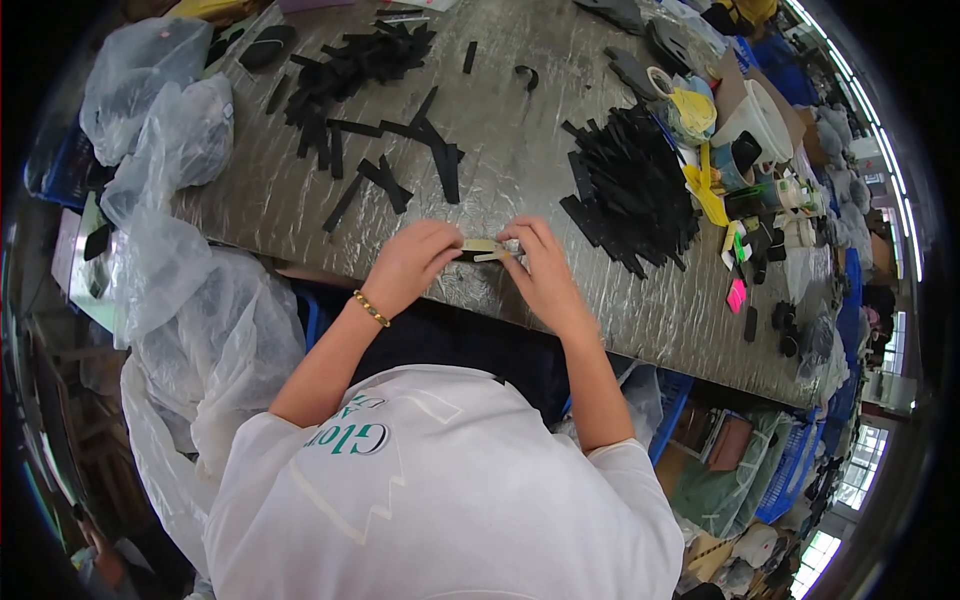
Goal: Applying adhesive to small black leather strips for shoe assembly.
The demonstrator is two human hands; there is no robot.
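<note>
At the table's near edge, a short pale-yellow strip (481, 245) is stretched between my two hands. My left hand (412, 264), with a beaded bracelet at the wrist, pinches its left end. The fingers of my right hand (543, 272) close on the other end, where a narrow pale piece (488, 257) sticks out. Whether that piece is a separate layer I cannot tell. Ahead of my left hand several black strips (434, 150) lie scattered, in front of a heap of black strips (350, 75). Beyond my right hand spreads a larger pile of black strips (640, 190).
The table (500, 110) has a wrinkled silvery cover. Clear plastic bags (215, 320) hang down its left side. A white tub (755, 125), a yellow ribbon-like piece (708, 187) and a pink tag (737, 295) crowd the right side. Blue crates (795, 465) stand below on the right.
</note>
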